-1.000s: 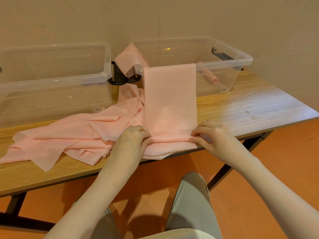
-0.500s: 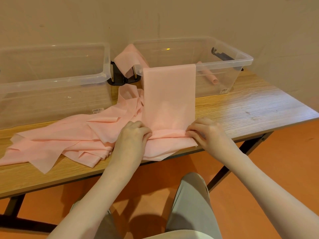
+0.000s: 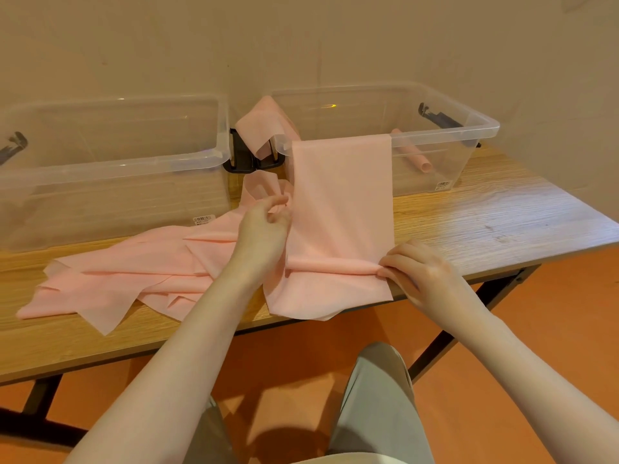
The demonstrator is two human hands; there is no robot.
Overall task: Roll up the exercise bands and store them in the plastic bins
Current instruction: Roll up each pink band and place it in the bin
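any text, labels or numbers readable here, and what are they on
No text here can be read.
Barcode sticker on the front of the left bin: print too small and blurred.
Sticker on the front of the right bin: also too small to read.

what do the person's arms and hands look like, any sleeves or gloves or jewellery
Both forearms are bare as far as the frame shows: no sleeves in view. The left hand and right hand wear no gloves, and no rings, watch or bracelets show.
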